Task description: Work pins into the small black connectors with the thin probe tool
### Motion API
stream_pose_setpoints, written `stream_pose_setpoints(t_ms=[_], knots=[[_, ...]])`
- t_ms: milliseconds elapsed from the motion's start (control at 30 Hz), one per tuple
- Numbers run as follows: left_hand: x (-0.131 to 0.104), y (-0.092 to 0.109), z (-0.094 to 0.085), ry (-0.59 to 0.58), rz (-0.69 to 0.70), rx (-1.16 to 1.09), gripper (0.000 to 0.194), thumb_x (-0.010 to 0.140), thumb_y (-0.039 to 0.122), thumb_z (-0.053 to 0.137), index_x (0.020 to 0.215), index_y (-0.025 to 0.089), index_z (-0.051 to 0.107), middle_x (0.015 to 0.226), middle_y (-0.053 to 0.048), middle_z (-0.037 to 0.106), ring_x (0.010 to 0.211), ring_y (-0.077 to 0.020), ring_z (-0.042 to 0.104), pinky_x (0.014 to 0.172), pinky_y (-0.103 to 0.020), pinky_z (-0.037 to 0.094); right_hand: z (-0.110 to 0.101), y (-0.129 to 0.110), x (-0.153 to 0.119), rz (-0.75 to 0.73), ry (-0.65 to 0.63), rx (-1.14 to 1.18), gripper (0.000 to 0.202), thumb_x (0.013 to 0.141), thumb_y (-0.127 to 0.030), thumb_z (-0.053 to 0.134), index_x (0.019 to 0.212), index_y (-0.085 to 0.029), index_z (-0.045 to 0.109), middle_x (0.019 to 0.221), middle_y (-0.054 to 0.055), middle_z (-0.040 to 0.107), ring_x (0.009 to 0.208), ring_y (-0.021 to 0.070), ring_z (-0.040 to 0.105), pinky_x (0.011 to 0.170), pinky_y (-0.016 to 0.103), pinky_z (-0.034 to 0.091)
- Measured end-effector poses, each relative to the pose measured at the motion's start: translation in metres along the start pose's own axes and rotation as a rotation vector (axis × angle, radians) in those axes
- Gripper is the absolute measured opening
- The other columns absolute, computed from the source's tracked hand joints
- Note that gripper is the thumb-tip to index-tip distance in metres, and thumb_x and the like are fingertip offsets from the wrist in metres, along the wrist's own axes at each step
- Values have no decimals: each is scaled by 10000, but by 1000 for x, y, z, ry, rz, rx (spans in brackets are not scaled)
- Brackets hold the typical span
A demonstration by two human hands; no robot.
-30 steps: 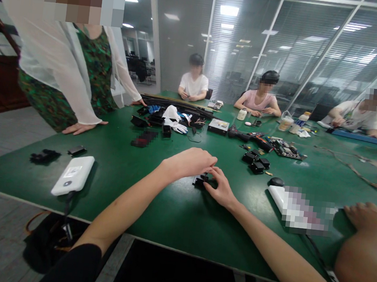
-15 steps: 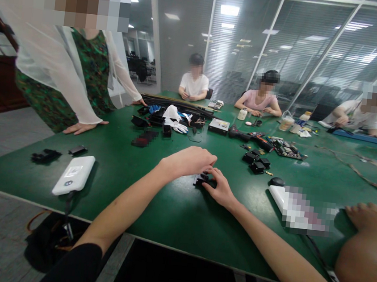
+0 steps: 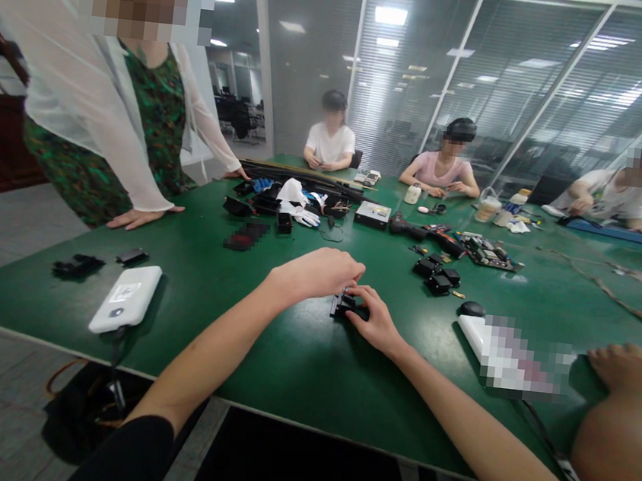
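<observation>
One black part [image 3: 340,306] rests on the green table [image 3: 284,374], directly ahead of the wearer and between the two hands. Its position relative to them is as follows: below and slightly to the near side of the left fingertips, and immediately left of the right hand [image 3: 379,323].

The right hand is the nearer, in contact with the part; its thumb lies on the near side and its forefinger on the far side, pinching the part from the right. The left hand [image 3: 320,275] arches over from the left, knuckles up, fingers curled and tips directed down at the part's far end. Whether those tips grip anything cannot be told, as the knuckles hide them.

A straight grey edge on the part's left side runs roughly away from the wearer. The long axis of the whole cannot be confirmed, the fingers covering much of it.

Black boxes [image 3: 439,276] lie beyond the right hand, well apart from it.
</observation>
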State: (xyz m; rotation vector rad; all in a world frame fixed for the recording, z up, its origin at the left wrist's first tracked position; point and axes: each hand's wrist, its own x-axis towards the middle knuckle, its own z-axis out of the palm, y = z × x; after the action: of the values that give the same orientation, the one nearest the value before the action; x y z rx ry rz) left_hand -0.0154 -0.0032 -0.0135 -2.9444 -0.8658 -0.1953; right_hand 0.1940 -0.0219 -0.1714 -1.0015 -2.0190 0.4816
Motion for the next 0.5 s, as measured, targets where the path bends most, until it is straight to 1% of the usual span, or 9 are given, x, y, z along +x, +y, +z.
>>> stream_pose_setpoints(t_ms=[500], knots=[[0,-3,1,0,-4,10,163,969,262,540,987,174,677,946,-96,747,858,-222,714,735,-298,473,-1,-5,1,-6,0,5,420,847,-148,674,1245,-283,664,1268,80,636,1207,282,585,968,463,536]])
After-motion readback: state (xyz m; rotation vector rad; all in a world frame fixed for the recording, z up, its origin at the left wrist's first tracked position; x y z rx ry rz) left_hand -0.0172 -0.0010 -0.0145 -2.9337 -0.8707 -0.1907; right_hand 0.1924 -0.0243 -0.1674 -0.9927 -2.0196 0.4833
